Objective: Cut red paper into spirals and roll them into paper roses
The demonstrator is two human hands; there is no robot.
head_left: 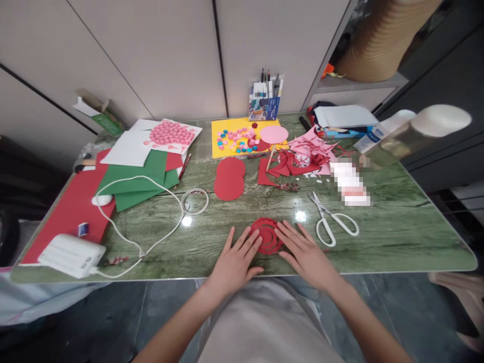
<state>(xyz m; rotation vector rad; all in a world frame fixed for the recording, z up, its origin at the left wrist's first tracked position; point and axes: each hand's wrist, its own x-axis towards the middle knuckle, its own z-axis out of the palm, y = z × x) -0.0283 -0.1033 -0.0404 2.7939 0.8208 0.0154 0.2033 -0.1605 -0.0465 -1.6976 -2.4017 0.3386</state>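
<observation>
A red paper spiral [267, 236] with a scalloped edge lies flat on the green table near its front edge. The fingertips of my left hand [235, 259] rest on its left side, fingers stretched out. From the right, my right hand [308, 254] touches its edge with spread fingers. White-handled scissors [325, 218] lie to the right, blades slightly apart. Beyond the spiral are two overlapping red paper circles [229, 179]. Farther right sits a heap of pink and red paper scraps [306, 151].
A white power bank [72, 255] with a looped white cable [141, 177] is at the left, by red and green paper sheets [132, 176]. At the back are a yellow sheet [219, 126] bearing small colored balls, and a pen box [264, 103]. Bottles [419, 136] stand at the right.
</observation>
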